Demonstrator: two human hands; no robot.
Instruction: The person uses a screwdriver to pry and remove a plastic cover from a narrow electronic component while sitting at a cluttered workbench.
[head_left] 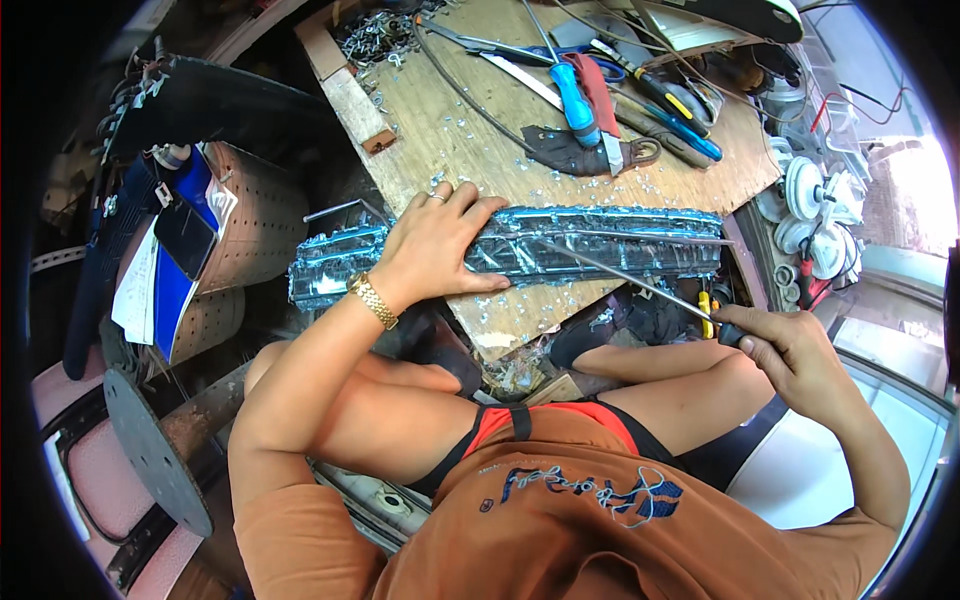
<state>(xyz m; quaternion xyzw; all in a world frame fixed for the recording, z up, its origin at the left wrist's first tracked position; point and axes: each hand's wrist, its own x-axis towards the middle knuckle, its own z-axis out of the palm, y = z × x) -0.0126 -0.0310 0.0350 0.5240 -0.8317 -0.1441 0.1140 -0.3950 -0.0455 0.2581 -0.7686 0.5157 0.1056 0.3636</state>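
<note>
A long dark block with shiny bluish, ragged metal edges and silvery strips lies across the near part of a wooden board; I cannot tell its exact kind. Over its left half, my left hand grips it, thumb along the near side and fingers toward the far side. My right hand is closed around the dark handle of a long screwdriver. The screwdriver's thin shaft slants up to the left, and its tip meets the middle of the block. Next to it, a thin metal rod lies along the block's top.
On the wooden board are metal scraps, a blue-handled screwdriver, a red-handled knife and pliers. A heap of small metal pieces sits far left. White pulley-like parts stand right; a perforated drum stands left.
</note>
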